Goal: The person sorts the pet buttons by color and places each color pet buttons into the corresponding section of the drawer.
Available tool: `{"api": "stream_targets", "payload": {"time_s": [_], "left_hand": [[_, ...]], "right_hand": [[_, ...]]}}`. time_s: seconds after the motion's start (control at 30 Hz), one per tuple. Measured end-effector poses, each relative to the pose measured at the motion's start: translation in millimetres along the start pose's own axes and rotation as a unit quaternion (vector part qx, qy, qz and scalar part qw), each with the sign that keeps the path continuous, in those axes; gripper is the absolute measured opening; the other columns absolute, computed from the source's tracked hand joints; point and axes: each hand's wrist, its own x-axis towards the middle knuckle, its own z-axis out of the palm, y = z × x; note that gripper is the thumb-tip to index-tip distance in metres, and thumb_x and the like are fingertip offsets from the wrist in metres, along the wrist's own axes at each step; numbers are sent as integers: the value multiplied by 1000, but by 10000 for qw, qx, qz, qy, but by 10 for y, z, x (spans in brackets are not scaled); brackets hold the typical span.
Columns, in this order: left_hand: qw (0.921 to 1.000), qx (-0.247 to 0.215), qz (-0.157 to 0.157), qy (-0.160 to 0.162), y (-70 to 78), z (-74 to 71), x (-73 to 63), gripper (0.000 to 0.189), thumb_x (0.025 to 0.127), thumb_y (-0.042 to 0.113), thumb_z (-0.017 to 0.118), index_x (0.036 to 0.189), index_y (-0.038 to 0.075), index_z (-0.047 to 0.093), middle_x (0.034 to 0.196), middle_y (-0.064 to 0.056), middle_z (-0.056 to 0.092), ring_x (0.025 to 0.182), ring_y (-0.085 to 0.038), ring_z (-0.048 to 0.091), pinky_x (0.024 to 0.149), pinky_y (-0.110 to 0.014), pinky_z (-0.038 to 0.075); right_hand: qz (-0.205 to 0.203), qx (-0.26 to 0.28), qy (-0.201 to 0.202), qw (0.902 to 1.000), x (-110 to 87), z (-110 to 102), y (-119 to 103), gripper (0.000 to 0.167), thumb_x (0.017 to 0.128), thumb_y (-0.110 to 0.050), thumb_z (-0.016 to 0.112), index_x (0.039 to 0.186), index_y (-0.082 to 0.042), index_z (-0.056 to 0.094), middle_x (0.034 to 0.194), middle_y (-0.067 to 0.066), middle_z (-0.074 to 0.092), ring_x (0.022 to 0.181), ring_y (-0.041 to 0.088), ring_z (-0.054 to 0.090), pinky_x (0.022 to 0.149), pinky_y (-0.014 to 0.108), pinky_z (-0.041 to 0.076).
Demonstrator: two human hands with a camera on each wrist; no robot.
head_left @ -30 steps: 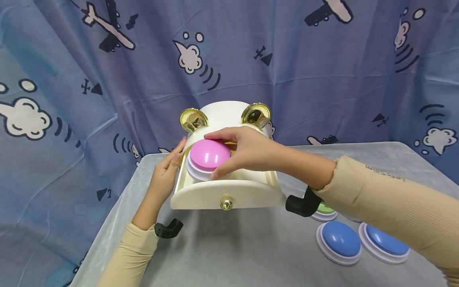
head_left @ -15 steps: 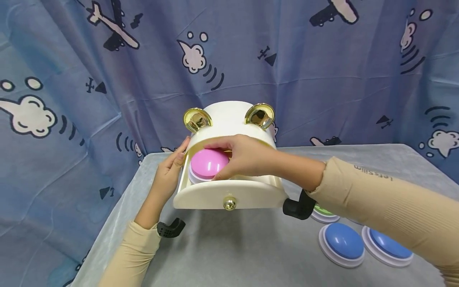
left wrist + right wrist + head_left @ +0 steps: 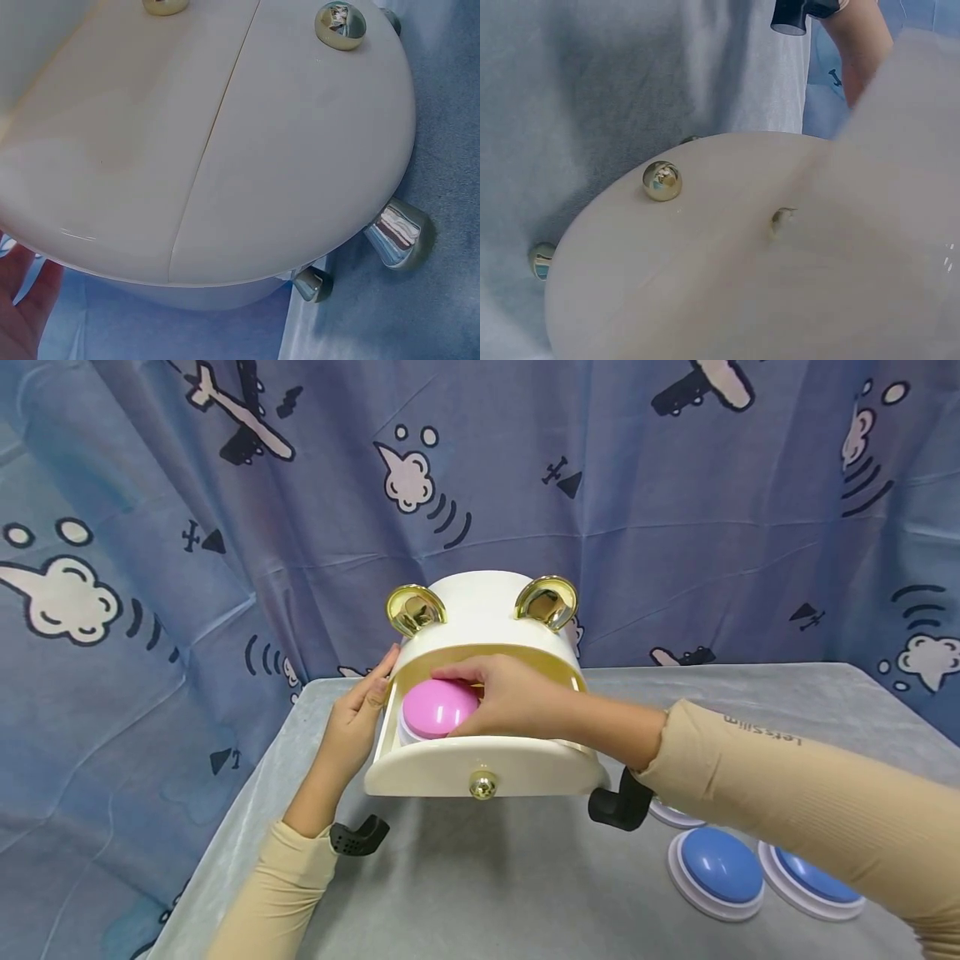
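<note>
A white cabinet (image 3: 480, 602) with two gold ear-shaped pieces stands on the table. Its upper drawer (image 3: 427, 768), with a gold knob (image 3: 483, 785), is pulled out. In the drawer's left part is a push button (image 3: 438, 708) with a pink dome and white base. My right hand (image 3: 521, 697) grips it from the right; part of its base is hidden behind the drawer front. My left hand (image 3: 352, 722) rests against the cabinet's left side, fingers extended. At the lower left of the left wrist view, some fingers (image 3: 37, 300) show beside the cabinet front.
Blue push buttons (image 3: 722, 865) with white bases lie on the grey-covered table (image 3: 525, 877) at the right. Another button (image 3: 675, 814) is mostly hidden by the right arm. A blue patterned curtain (image 3: 480, 510) hangs behind. Gold feet (image 3: 397, 234) stick out from the cabinet.
My right hand has lowered the pink push button deeper into the drawer and slightly back. The left hand keeps its place on the cabinet's side. The head view has shifted slightly.
</note>
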Motion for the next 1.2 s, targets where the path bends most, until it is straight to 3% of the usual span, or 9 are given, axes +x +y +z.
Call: {"api": "stream_targets", "payload": {"time_s": [0.97, 1.2], "left_hand": [[10000, -16, -56, 60, 26, -2, 10, 43, 110, 27, 37, 150, 16, 45, 157, 3, 41, 147, -13, 37, 123, -29, 28], [9999, -64, -72, 41, 13, 9, -1, 43, 109, 26, 37, 150, 15, 46, 157, 3, 41, 147, -13, 36, 123, -29, 29]], "right_hand": [[-302, -22, 57, 9995, 46, 48, 55, 75, 77, -20, 85, 143, -8, 54, 139, 7, 62, 115, 21, 61, 100, 34, 52], [-184, 443, -91, 9988, -30, -33, 56, 82, 78, -17, 84, 149, -5, 46, 150, 8, 52, 138, 23, 50, 116, 37, 42]]}}
